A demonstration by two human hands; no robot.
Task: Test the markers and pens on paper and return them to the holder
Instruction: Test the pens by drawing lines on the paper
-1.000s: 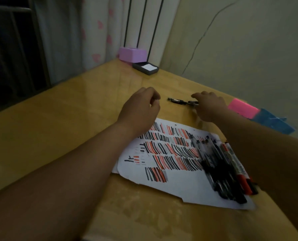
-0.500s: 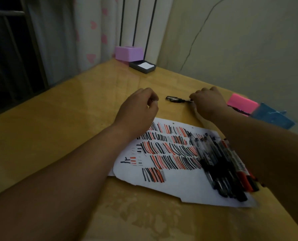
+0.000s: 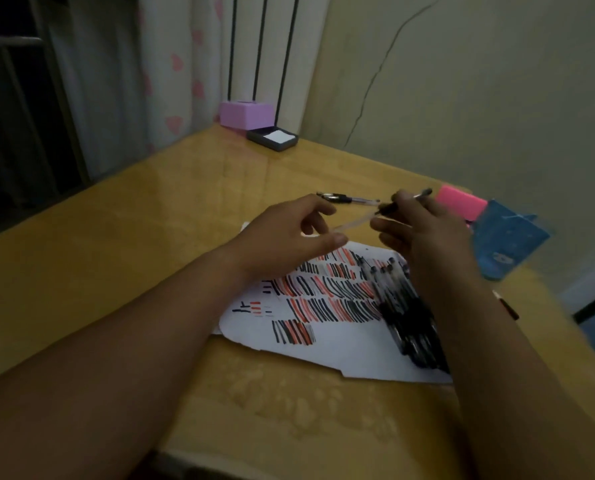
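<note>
Near the table's (image 3: 116, 271) front edge: one red-and-black striped paper (image 3: 324, 344) under one heap of dark pens (image 3: 407, 320), too tangled to count. Above its far edge: one clear pen (image 3: 356, 221), end pinched by left hand (image 3: 285, 237), dark grip clasped by right hand (image 3: 427, 233). Beyond: one loose pen (image 3: 344, 198). Right edge: one pink box (image 3: 460, 204). Far corner: one purple box (image 3: 246, 114), one dark tray (image 3: 272, 138); behind, cracked wall (image 3: 462, 98).

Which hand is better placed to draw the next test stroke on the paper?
Probably right. The right hand grips the pen by its dark section above the paper; the left hand only pinches its clear end.
</note>
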